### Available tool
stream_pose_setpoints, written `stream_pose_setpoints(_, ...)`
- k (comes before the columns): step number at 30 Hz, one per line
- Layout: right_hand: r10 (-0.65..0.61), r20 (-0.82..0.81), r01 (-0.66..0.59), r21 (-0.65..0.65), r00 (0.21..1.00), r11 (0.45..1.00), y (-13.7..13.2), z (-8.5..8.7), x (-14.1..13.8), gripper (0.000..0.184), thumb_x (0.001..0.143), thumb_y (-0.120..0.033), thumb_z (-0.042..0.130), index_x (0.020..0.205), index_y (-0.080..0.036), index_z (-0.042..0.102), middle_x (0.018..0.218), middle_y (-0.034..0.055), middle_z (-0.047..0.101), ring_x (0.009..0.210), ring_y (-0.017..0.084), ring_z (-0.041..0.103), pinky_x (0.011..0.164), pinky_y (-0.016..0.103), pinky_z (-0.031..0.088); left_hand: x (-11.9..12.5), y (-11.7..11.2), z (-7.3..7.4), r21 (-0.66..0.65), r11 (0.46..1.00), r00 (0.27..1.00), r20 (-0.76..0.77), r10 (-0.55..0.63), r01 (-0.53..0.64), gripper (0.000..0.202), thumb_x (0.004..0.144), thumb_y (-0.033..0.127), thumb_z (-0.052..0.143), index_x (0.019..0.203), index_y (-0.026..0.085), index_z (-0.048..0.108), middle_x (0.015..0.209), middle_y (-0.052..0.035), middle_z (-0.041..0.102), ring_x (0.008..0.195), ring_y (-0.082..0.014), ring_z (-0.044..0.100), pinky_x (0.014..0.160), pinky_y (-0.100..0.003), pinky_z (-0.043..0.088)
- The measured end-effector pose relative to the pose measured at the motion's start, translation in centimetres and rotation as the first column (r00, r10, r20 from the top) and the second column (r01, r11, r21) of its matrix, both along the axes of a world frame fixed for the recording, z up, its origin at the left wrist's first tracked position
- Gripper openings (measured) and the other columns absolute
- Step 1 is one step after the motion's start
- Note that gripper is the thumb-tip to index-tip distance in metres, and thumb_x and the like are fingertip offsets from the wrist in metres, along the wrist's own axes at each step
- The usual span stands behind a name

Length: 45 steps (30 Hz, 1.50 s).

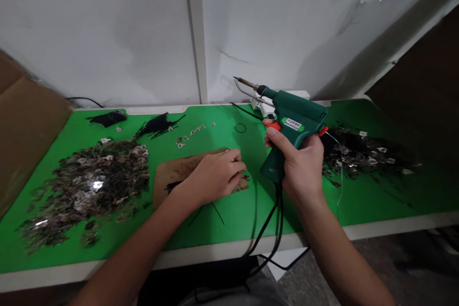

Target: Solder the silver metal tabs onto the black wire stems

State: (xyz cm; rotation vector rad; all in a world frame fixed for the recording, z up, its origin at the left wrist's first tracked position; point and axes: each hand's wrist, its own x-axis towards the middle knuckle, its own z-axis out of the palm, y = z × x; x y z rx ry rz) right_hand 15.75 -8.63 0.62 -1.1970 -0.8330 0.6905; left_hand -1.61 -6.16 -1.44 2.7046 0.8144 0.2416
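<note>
My right hand (pixel 303 162) is wrapped round the handle of a green soldering gun (pixel 299 114), its thumb and finger by the orange trigger. The gun's tip points up and left, above the table, and solder wire trails from its back. My left hand (pixel 220 174) is over the right part of a brown board (pixel 172 169), with its fingers curled together. What those fingers hold, if anything, is hidden. Small metal pieces (pixel 245 179) show at the board's right edge, and several black wires (pixel 174 185) lie on it by my left wrist.
A large heap of small metal parts (pixel 96 181) covers the left of the green table (pixel 229 229). Bundles of black wires (pixel 158 125) lie behind it. Another heap of wires and metal parts (pixel 362 153) is at right. A white block (pixel 267 105) stands by the wall; black cables (pixel 276 229) hang over the front edge.
</note>
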Motion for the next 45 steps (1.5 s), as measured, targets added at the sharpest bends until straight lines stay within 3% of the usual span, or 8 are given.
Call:
stream_pose_setpoints(7,-0.003,0.016,0.003,0.009,1.0,1.0,-0.1,0.0,0.0,0.021,0.073,-0.031,0.085,0.09,-0.024,0.075,0.091,0.002,0.077,0.069,0.018,0.063,0.07,0.036,0.055,1.1,-0.7,-0.3,0.034,0.999,0.999,0.035,0.022,-0.023,0.02,0.096,0.035,0.06,0.097,0.018,0.07,0.105,-0.0066,0.063,0.093,-0.0214,0.062,0.082,-0.034,0.05)
stream_pose_setpoints(11,-0.001,0.003,0.001,0.016,1.0,1.0,-0.1,0.1,0.0,0.021,0.072,-0.029,0.086,0.09,-0.023,0.076,0.09,0.0011,0.077,0.068,0.018,0.062,0.069,0.035,0.054,1.6,-0.9,-0.9,0.09,0.996,1.0,0.014,-0.006,0.005,0.02,0.098,0.03,0.056,0.092,0.018,0.071,0.102,-0.0067,0.063,0.094,-0.0218,0.061,0.09,-0.037,0.048)
stream_pose_setpoints(15,0.003,0.001,-0.003,0.02,1.0,1.0,0.0,0.1,0.0,0.018,0.072,-0.029,0.086,0.088,-0.025,0.076,0.09,0.001,0.077,0.069,0.019,0.063,0.069,0.036,0.055,1.5,-0.7,-1.1,0.086,0.996,0.998,0.052,-0.034,0.029,0.022,0.099,0.031,0.055,0.092,0.018,0.072,0.1,-0.0055,0.064,0.09,-0.02,0.061,0.085,-0.035,0.046)
stream_pose_setpoints(22,0.004,-0.028,-0.004,0.022,1.0,1.0,0.0,0.2,-0.1,0.02,0.072,-0.028,0.085,0.088,-0.024,0.076,0.092,0.0014,0.078,0.07,0.018,0.063,0.068,0.035,0.054,0.2,0.0,0.1,-0.001,0.999,0.995,0.088,-0.047,0.047,0.014,0.095,0.029,0.065,0.089,0.021,0.074,0.095,-0.0022,0.064,0.085,-0.0155,0.06,0.074,-0.028,0.042)
stream_pose_setpoints(31,-0.003,0.015,0.003,0.011,1.0,1.0,0.0,0.0,0.1,0.021,0.073,-0.03,0.085,0.09,-0.023,0.075,0.094,0.0022,0.078,0.07,0.019,0.064,0.07,0.036,0.055,0.0,0.2,0.0,-0.044,0.996,0.997,0.029,-0.074,0.075,0.018,0.096,0.034,0.065,0.089,0.02,0.074,0.096,-0.0027,0.063,0.09,-0.0175,0.061,0.08,-0.029,0.043)
stream_pose_setpoints(38,-0.002,0.008,0.002,0.014,1.0,1.0,0.0,-0.1,0.0,0.021,0.073,-0.029,0.085,0.091,-0.023,0.075,0.094,0.0017,0.078,0.071,0.018,0.065,0.069,0.035,0.055,-0.1,0.1,0.3,-0.035,0.998,0.998,-0.001,-0.06,0.06,0.015,0.097,0.025,0.06,0.089,0.019,0.071,0.098,-0.0035,0.062,0.089,-0.0168,0.061,0.076,-0.028,0.043)
stream_pose_setpoints(45,0.0,0.024,0.0,0.01,1.0,1.0,0.1,-0.1,0.0,0.021,0.074,-0.03,0.084,0.091,-0.021,0.075,0.096,0.0035,0.077,0.071,0.018,0.065,0.07,0.035,0.055,-1.8,0.4,2.5,-0.193,0.98,0.997,0.032,0.064,-0.057,0.007,0.091,0.019,0.061,0.091,0.022,0.068,0.102,-0.0004,0.065,0.084,-0.0147,0.063,0.072,-0.026,0.044)
